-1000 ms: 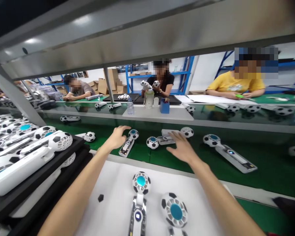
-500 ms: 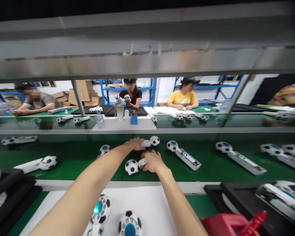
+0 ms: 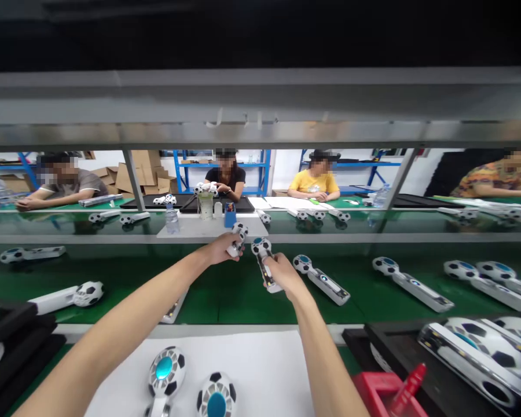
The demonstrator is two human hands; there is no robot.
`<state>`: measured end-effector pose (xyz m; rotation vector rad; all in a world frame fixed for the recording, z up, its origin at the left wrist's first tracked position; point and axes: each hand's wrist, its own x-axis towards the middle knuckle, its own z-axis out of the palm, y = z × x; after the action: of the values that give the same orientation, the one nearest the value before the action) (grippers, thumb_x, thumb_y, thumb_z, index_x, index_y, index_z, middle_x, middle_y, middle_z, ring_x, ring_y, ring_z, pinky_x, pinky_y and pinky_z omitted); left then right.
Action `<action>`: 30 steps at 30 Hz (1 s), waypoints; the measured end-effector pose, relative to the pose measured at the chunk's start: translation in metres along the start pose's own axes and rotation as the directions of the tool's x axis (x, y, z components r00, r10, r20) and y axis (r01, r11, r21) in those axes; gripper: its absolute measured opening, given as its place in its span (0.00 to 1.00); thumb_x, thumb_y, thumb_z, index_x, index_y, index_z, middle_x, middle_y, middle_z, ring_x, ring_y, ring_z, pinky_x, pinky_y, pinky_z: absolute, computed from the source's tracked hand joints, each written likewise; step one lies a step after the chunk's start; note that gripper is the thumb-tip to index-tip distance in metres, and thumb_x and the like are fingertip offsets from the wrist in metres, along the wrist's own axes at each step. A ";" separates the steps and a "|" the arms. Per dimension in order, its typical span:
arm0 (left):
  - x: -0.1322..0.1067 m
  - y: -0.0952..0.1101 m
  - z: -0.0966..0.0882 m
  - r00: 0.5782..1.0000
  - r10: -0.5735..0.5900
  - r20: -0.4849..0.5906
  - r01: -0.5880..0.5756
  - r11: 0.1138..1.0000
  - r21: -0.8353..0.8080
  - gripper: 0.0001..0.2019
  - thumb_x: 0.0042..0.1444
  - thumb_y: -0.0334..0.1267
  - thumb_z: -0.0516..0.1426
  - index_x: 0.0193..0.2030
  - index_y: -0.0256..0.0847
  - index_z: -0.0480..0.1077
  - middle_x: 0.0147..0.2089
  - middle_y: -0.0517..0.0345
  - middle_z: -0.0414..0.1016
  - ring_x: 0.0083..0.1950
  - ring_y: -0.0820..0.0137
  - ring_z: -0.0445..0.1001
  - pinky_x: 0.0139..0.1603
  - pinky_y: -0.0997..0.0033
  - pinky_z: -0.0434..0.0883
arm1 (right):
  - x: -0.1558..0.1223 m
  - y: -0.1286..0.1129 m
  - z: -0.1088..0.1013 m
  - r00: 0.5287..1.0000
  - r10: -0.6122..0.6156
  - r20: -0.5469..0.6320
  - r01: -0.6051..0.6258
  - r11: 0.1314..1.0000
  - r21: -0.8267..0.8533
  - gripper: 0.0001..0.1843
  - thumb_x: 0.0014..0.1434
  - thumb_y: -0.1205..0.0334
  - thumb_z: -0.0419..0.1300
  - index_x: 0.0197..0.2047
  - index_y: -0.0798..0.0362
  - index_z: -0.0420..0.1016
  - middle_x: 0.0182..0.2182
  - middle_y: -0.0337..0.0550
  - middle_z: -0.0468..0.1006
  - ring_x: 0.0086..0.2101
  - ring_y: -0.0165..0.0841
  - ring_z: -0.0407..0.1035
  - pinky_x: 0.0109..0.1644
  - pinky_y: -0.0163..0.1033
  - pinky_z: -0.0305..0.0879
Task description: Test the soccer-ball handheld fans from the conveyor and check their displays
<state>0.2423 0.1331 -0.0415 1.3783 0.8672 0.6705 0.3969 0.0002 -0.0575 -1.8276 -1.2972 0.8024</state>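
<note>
Raised over the green belt, my left hand [image 3: 222, 248] grips the handle of a white handheld device with a soccer-ball head [image 3: 240, 230], its head pointing up and away. Beside it, my right hand [image 3: 281, 271] is wrapped round a second soccer-ball device [image 3: 259, 246], whose blue-topped head is up and whose handle slants down towards me. The two devices are close but apart. On the white sheet [image 3: 269, 370] below my arms lie two more such devices, one with a bright blue disc [image 3: 164, 368] and one with a darker blue disc [image 3: 216, 404].
Several similar devices lie along the green belt [image 3: 234, 301], one [image 3: 325, 281] just right of my right hand. Black trays [image 3: 399, 347] and a red holder with a red pen [image 3: 410, 385] stand at the right. More black trays [image 3: 26, 347] are at the left. People sit across the line.
Both devices have been lifted and turned so their heads point away. My left hand has drawn leftward slightly. The view has tilted, and the red holder sits lower left than before.
</note>
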 end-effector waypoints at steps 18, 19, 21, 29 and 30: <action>-0.272 0.017 -0.054 0.945 0.318 -0.077 -0.315 0.825 -0.469 0.22 0.46 0.33 0.64 0.51 0.42 0.73 0.51 0.49 0.77 0.46 0.53 0.81 0.41 0.55 0.82 | -0.114 -0.105 0.042 0.836 -0.469 0.283 0.062 0.594 0.802 0.28 0.53 0.65 0.65 0.57 0.54 0.66 0.37 0.49 0.82 0.28 0.35 0.77 0.29 0.35 0.73; -0.275 0.017 -0.056 0.940 0.336 -0.050 -0.318 0.817 -0.480 0.21 0.47 0.33 0.64 0.50 0.43 0.73 0.49 0.50 0.77 0.43 0.55 0.81 0.41 0.55 0.82 | -0.116 -0.106 0.045 0.825 -0.487 0.287 0.066 0.587 0.807 0.27 0.54 0.64 0.64 0.57 0.54 0.67 0.35 0.48 0.82 0.28 0.35 0.77 0.29 0.35 0.72; -0.277 0.017 -0.058 0.928 0.374 -0.012 -0.329 0.802 -0.499 0.25 0.48 0.31 0.63 0.55 0.47 0.70 0.47 0.52 0.76 0.40 0.61 0.79 0.42 0.54 0.81 | -0.119 -0.108 0.053 0.816 -0.506 0.279 0.076 0.574 0.816 0.25 0.55 0.63 0.63 0.57 0.54 0.68 0.35 0.47 0.81 0.28 0.34 0.76 0.30 0.35 0.72; -0.270 0.016 -0.067 0.854 0.516 0.071 -0.400 0.737 -0.545 0.50 0.49 0.23 0.60 0.71 0.66 0.41 0.45 0.57 0.71 0.37 0.67 0.74 0.36 0.57 0.79 | -0.128 -0.110 0.078 0.881 -0.454 0.129 0.206 0.616 0.760 0.34 0.59 0.61 0.63 0.67 0.46 0.57 0.38 0.44 0.80 0.31 0.35 0.74 0.37 0.39 0.73; -0.269 0.015 -0.067 0.846 0.527 0.086 -0.397 0.729 -0.558 0.49 0.50 0.24 0.60 0.71 0.65 0.42 0.45 0.57 0.71 0.37 0.67 0.74 0.36 0.57 0.79 | -0.129 -0.110 0.080 0.882 -0.456 0.119 0.218 0.620 0.754 0.36 0.59 0.61 0.63 0.68 0.45 0.56 0.39 0.44 0.80 0.33 0.36 0.75 0.38 0.40 0.73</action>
<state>0.0419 -0.0527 0.0092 1.1369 0.0954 1.0167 0.2399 -0.0824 0.0021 -0.7979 -1.2032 1.1945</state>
